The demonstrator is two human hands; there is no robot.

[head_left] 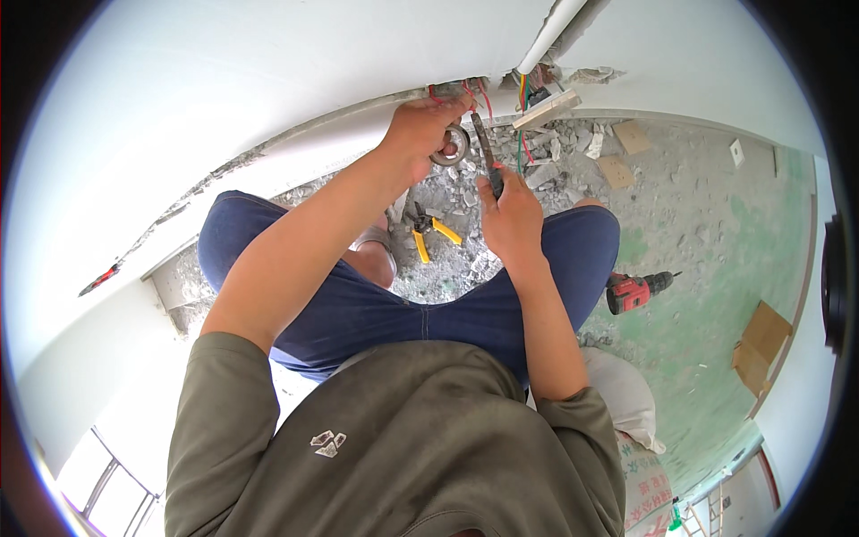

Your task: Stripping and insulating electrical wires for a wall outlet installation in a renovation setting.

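My left hand is closed at the wall opening, its fingertips pinching near a red wire. A dark ring-shaped roll, like electrical tape, hangs on its lower fingers. In my right hand is a slim, dark, long tool with a black handle; I cannot make out its exact kind. The tool's tip points up to the wires beside my left fingertips; whether it touches them is unclear. Wire strippers with yellow handles lie on the rubble between my legs.
A white pipe runs down the wall to coloured wires and a white switch plate. Broken masonry covers the floor there. A red drill lies right of my knee, cardboard beyond, a white sack behind.
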